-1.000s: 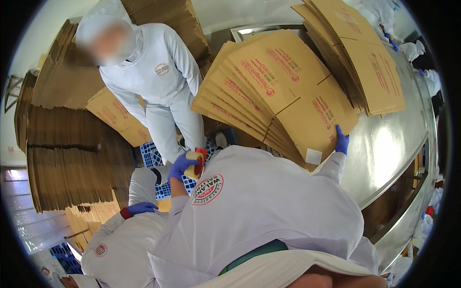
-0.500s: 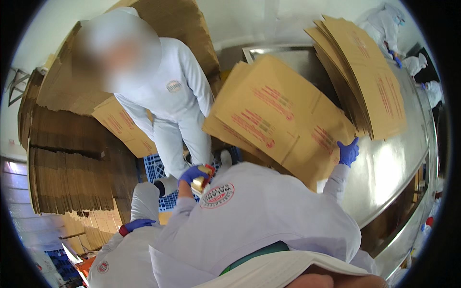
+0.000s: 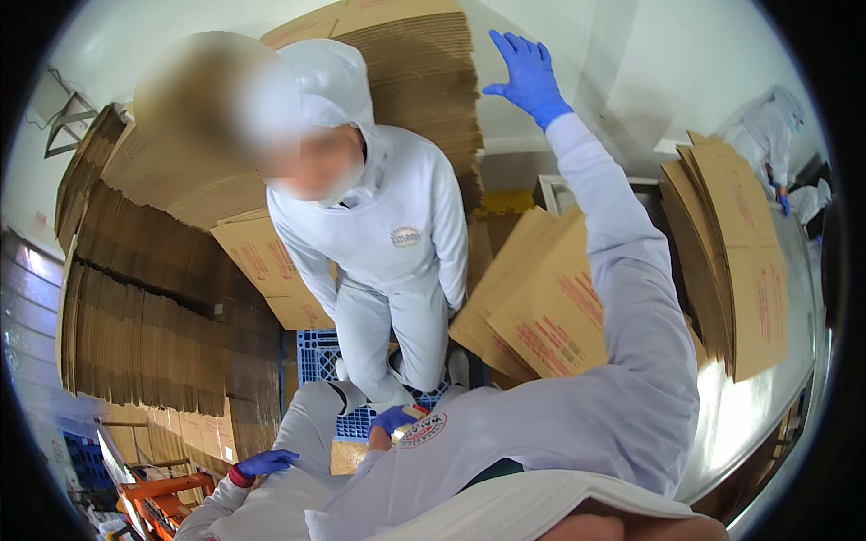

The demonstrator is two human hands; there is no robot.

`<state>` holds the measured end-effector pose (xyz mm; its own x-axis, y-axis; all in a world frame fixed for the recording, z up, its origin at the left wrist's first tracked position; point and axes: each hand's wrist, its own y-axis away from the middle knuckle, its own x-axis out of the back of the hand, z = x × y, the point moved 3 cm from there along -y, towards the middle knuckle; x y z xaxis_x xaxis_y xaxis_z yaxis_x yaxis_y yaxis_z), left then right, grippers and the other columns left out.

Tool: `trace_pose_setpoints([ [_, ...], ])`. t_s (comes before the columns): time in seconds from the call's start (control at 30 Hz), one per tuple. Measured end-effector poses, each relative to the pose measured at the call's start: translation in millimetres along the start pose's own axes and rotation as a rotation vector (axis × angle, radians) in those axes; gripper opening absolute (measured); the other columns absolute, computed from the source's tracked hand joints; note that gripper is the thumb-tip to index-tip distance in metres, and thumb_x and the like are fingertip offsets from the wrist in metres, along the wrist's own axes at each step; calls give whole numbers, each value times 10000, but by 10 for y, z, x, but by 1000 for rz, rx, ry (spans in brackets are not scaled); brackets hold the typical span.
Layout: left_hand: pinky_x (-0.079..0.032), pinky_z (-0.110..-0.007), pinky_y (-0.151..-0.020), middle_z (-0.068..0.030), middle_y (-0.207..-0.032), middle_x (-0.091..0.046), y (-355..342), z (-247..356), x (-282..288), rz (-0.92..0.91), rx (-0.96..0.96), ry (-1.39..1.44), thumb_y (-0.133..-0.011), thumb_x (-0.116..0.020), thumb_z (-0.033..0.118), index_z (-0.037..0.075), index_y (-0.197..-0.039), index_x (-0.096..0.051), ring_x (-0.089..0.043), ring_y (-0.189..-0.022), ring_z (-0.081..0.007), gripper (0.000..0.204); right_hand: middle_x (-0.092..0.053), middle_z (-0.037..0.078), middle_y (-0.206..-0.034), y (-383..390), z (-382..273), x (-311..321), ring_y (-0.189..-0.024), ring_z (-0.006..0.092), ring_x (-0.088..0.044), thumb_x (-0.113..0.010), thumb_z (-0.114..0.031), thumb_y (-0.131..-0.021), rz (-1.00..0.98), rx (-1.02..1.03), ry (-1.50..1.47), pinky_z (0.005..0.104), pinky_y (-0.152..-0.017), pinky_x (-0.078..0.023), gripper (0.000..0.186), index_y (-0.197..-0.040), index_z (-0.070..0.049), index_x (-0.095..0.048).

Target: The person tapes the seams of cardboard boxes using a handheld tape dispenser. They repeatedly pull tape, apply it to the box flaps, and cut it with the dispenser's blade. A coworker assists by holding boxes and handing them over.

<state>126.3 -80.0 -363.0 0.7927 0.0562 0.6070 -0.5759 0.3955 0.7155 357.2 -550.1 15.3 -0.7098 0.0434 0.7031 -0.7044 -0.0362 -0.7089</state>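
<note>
The right hand [image 3: 530, 79] is raised high and well out in front, arm stretched up, in a blue glove. It is open — fingers spread, thumb held out to the side — and it grasps nothing. Behind it in the view is the pale wall [image 3: 622, 81]; the hand looks clear of it, and clear of the boxes too.

The left hand [image 3: 390, 419], also gloved in blue, is low, close to the front of the white top [image 3: 577, 433]. Its fingers are bent around a small tan-and-red item [image 3: 415, 411], mostly hidden by the glove and the top, so its full shape cannot be told.

The flat cartons [image 3: 546, 338] lie fanned and overlapping ahead, just left of the raised right arm, whose sleeve covers part of them. Neither hand touches them. Farther right, more cartons [image 3: 744, 252] stand leaning together on the metal table [image 3: 722, 433].

A co-worker in white [image 3: 383, 216] stands facing the person, arms down, by the blue pallet [image 3: 317, 356]; that co-worker's hands cannot be made out. At lower left, a second co-worker's gloved hand [image 3: 266, 463] rests on a white trouser leg, fingers loosely extended — nothing seen in it. Tall stacks of brown cardboard [image 3: 149, 334] rise along the left, with an orange frame [image 3: 162, 491] below.
</note>
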Motion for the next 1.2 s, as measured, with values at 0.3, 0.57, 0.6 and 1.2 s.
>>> trace_pose_setpoints([
  [0.3,-436,-271,-695,-44,-829,-613,-360,-596,614,93,92,-59,-718,-589,169,70,-928,-594,-568,-773,-145,232,-587,145,-836,-1221,-566,-601,-862,301,-553,-776,-320,-428,233,100,21,508,-899,-312,681,-1005,-79,-508],
  [0.57,-436,-273,-696,-45,-830,-612,-420,-616,694,73,82,-39,-696,-607,174,69,-931,-592,-567,-773,-148,258,-539,115,-1022,-1719,-454,-658,-1036,273,-464,-776,-364,-337,-261,160,91,546,-966,-189,875,-1116,-93,-483],
  [0.6,-436,-273,-696,-46,-831,-612,-425,-616,703,70,75,-41,-693,-609,175,69,-931,-592,-567,-773,-148,261,-519,124,-1068,-1705,-404,-646,-1061,277,-447,-768,-340,-391,-159,219,59,543,-971,-183,842,-1134,-82,-465],
  [1.2,-436,-277,-697,-49,-835,-609,-332,-742,735,90,94,-49,-642,-648,186,67,-937,-588,-564,-773,-154,324,-256,89,-1349,-1961,-565,-798,-1268,272,-186,-485,-123,-709,518,355,278,563,-967,-157,573,-1263,-169,-346],
])
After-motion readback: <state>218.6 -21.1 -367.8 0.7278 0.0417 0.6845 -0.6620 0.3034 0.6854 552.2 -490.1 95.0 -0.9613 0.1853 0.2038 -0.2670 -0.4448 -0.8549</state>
